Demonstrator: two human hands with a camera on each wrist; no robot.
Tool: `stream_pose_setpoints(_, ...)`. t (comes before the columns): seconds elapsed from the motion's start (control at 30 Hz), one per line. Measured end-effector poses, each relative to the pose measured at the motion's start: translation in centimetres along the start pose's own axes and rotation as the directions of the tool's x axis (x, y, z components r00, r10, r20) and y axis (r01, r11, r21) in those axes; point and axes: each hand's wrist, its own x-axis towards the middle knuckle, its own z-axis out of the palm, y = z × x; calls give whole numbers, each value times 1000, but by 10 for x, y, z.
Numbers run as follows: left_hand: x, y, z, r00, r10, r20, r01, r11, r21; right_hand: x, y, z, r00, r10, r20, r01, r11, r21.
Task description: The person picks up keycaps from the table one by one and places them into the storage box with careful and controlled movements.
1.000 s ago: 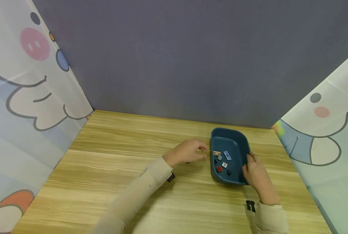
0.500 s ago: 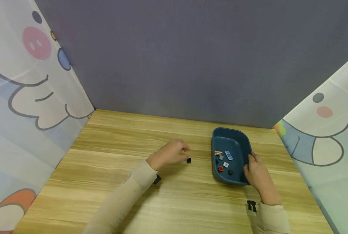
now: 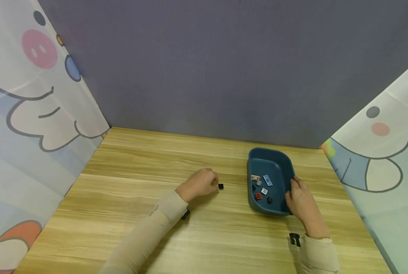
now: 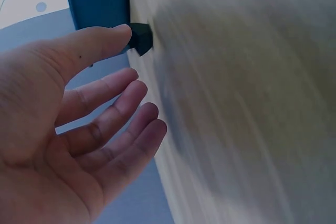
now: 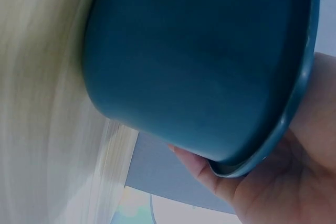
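Observation:
A small dark block (image 3: 221,186) lies on the wooden table, just right of my left hand (image 3: 199,183). In the left wrist view the thumb tip overlaps the dark block (image 4: 142,38), while the other fingers are loosely bent and apart with nothing between them. My right hand (image 3: 301,201) grips the right rim of a deep blue plastic tray (image 3: 280,161). Seen from the right wrist, the tray's wall (image 5: 199,66) fills the view, with fingers and thumb around its lip. Inside the tray are a red piece (image 3: 258,196), a blue rectangular piece (image 3: 267,180), a white square (image 3: 264,191) and several other small pieces.
The wooden table (image 3: 121,186) ends at a grey panel (image 3: 197,68) behind it. Cartoon-printed sheets (image 3: 42,133) stand along both sides. A black clip (image 3: 294,239) shows at the right cuff, and another dark clip (image 3: 186,214) at the left one.
My left hand has moved left, away from the tray, to beside the dark block, which now shows. It has dipped slightly. My right hand keeps its grip on the tray rim.

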Motion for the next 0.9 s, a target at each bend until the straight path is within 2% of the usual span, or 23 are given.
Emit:
stream_pose_setpoints(0.17,4,0,8,1000,-21,-3,21,1000,21,0,-1,0,1000,-6,-24,6,1000,-6)
stream_pose_setpoints(0.33,7,0,14,1000,-13,-25,15,999,49,-1,0,0,999,-8,-36,8,1000,-6)
stream_pose_setpoints(0.9,8,2,13,999,-26,-31,28,998,49,-1,0,1,1000,4,-4,-4,1000,4)
